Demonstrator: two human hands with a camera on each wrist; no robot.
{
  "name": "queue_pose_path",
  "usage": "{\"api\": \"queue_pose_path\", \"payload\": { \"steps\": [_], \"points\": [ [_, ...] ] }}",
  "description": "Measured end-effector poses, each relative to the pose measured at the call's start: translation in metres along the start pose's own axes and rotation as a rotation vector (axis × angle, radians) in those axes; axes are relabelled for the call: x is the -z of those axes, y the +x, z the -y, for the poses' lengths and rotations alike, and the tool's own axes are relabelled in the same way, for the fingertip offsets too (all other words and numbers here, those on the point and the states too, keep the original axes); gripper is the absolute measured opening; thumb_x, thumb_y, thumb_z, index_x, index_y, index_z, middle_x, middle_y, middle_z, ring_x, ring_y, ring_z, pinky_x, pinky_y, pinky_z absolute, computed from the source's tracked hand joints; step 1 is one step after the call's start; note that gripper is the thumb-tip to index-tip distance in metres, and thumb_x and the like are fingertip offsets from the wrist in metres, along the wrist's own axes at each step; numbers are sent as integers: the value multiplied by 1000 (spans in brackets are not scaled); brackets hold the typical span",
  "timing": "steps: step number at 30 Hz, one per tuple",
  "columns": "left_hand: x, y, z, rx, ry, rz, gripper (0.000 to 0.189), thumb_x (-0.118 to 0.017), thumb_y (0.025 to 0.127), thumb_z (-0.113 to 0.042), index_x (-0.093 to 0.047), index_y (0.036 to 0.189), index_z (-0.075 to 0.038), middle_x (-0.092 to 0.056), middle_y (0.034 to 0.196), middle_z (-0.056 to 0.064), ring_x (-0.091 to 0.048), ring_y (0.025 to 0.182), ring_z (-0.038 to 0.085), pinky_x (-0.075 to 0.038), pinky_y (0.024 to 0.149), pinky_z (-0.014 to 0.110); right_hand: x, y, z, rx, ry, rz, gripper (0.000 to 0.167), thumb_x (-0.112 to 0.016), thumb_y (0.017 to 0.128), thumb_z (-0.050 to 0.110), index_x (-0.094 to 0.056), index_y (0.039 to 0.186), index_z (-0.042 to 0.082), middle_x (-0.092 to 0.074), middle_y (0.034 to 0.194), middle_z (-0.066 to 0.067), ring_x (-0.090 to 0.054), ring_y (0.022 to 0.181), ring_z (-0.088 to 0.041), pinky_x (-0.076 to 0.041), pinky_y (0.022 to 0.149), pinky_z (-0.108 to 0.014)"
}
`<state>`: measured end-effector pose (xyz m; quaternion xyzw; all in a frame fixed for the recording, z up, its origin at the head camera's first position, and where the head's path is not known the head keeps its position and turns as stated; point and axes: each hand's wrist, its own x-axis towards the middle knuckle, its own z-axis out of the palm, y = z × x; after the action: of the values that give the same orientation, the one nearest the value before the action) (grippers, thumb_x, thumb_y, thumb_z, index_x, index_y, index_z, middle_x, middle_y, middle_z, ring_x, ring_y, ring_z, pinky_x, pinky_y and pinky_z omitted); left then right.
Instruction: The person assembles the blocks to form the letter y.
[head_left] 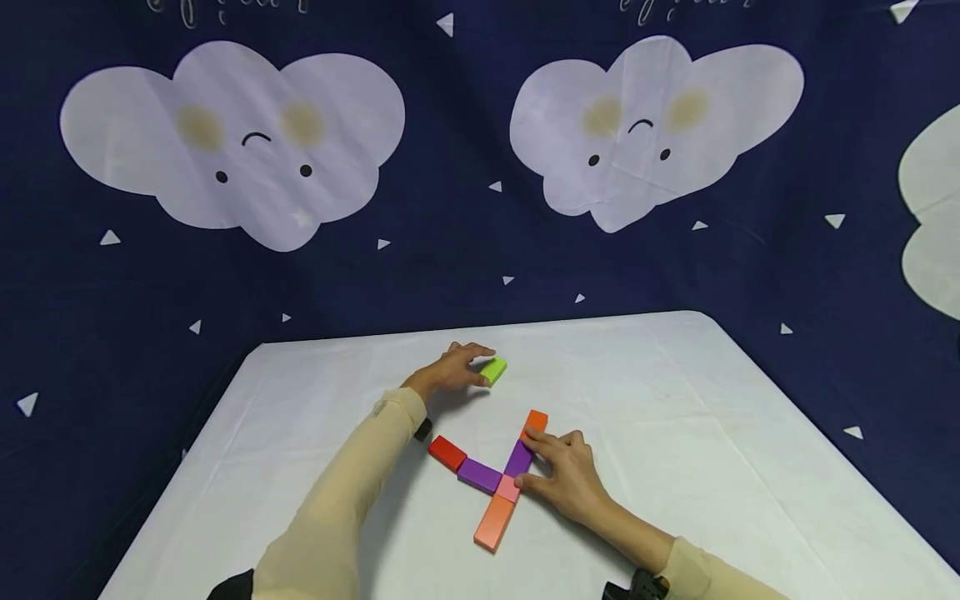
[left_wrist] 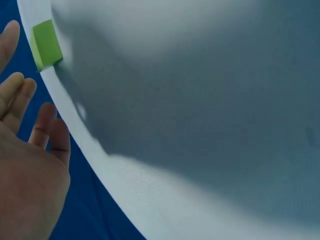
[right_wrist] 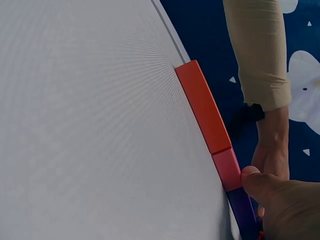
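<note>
My left hand (head_left: pixel 453 368) reaches to the far part of the table, its thumb and fingers spread about a lime-green block (head_left: pixel 494 370). In the left wrist view, a gap shows between the fingertips and the green block (left_wrist: pixel 47 44). Nearer, my right hand (head_left: pixel 568 475) rests at a cross-like arrangement of blocks. Its thumb touches the pink block (head_left: pixel 507 488), and its index finger lies by the joint of a purple block (head_left: pixel 517 460) and an orange block (head_left: pixel 536 422). A salmon-orange block (head_left: pixel 494 523) adjoins the pink one in front.
Another purple block (head_left: pixel 479 475) and a red block (head_left: pixel 447 453) extend left from the pink one, below my left forearm. The white-covered table (head_left: pixel 675 392) ends at a dark blue cloth (head_left: pixel 450 283) printed with clouds.
</note>
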<state>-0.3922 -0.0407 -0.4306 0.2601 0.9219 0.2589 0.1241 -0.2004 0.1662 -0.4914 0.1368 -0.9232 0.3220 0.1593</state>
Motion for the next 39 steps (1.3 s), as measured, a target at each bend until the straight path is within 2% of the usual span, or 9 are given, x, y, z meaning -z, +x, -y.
{"api": "queue_pose_path", "payload": {
  "steps": [6, 12, 19, 28, 35, 39],
  "points": [
    [-4, 6, 4, -8, -48, 48, 67, -72, 82, -22, -43, 142, -20, -38, 150, 3, -35, 124, 26, -30, 108, 45, -1, 1, 0, -3, -7, 3, 61, -83, 62, 37, -67, 118, 16, -59, 132, 7, -34, 83, -7, -28, 78, -30],
    [-4, 10, 8, -7, -37, 95, 74, -73, 82, -25, -36, 146, -25, -31, 154, 2, -32, 129, 25, -27, 111, 47, 0, 0, 1, -10, -14, -1, 61, -84, 62, 36, -68, 117, 15, -60, 131, 7, -34, 82, -7, -28, 77, -30],
    [-2, 11, 11, 11, -48, 128, 76, -74, 80, -26, -35, 146, -28, -30, 154, 1, -32, 128, 24, -27, 111, 47, 0, -1, 2, -7, -4, -1, 60, -83, 63, 37, -68, 117, 16, -60, 132, 7, -33, 82, -6, -28, 76, -29],
    [0, 8, 17, -14, -31, 98, 68, -74, 80, -25, -44, 141, -25, -36, 151, 2, -32, 129, 24, -26, 112, 46, 1, 0, 2, 7, -14, -7, 60, -83, 63, 37, -68, 117, 15, -60, 131, 7, -33, 82, -6, -28, 76, -29],
    [-1, 8, 16, -33, -57, 119, 78, -75, 79, -24, -36, 146, -26, -31, 154, 2, -31, 129, 24, -25, 112, 48, 1, 0, 2, 6, -12, -14, 60, -84, 63, 35, -68, 117, 15, -60, 131, 7, -34, 82, -6, -28, 77, -30],
    [-2, 9, 16, -27, -36, 130, 74, -74, 80, -25, -38, 145, -27, -35, 152, 1, -33, 127, 23, -27, 111, 46, 0, 0, 2, 10, -11, -13, 60, -83, 63, 36, -68, 117, 15, -60, 131, 6, -34, 83, -6, -28, 77, -30]
  ]
}}
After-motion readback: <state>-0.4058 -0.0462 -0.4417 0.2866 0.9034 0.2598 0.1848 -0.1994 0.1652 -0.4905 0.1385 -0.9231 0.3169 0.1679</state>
